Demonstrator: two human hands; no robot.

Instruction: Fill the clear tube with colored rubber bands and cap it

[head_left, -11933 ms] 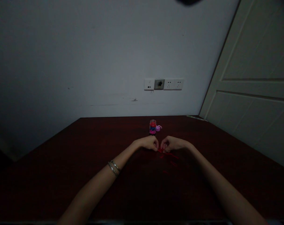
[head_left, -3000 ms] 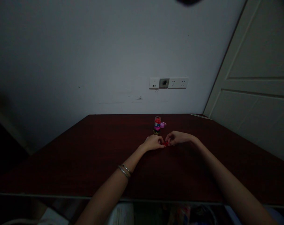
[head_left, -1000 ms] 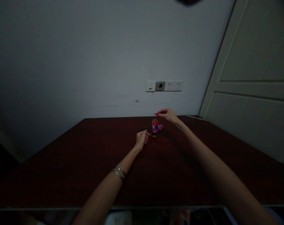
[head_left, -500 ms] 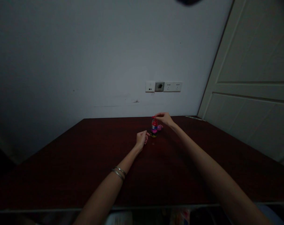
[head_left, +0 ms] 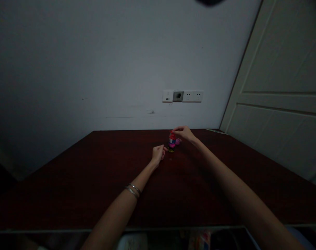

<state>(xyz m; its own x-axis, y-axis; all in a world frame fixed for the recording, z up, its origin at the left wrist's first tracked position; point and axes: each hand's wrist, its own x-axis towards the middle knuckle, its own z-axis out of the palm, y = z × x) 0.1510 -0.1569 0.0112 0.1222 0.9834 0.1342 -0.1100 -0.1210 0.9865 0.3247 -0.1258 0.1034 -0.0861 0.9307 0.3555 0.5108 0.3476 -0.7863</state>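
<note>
A small jar [head_left: 172, 141] with a red upper part, a pink and blue label and a dark yellowish base stands upright on the dark red-brown table [head_left: 116, 166]. From the right, my right hand [head_left: 184, 132] reaches over its top, thumb and fingers pinching a small red lid [head_left: 171, 131] at the mouth. My left hand [head_left: 158, 153] rests on the tabletop just left of the base. Its fingers are curled in, the forefinger pointing at the jar; whether it touches is too small to tell. Behind the jar, to its right, lies a small pink-purple object [head_left: 178, 141].
Behind the table rises a pale wall with a row of sockets [head_left: 182, 96]. A panelled white door [head_left: 280, 121] stands at the right. Below the front edge, a partly visible open space holds a pale box [head_left: 133, 242] and a colourful packet [head_left: 203, 239].
My right hand has come down slightly, and the red lid sits lower, closer to the jar. My left hand stays almost where it was.
</note>
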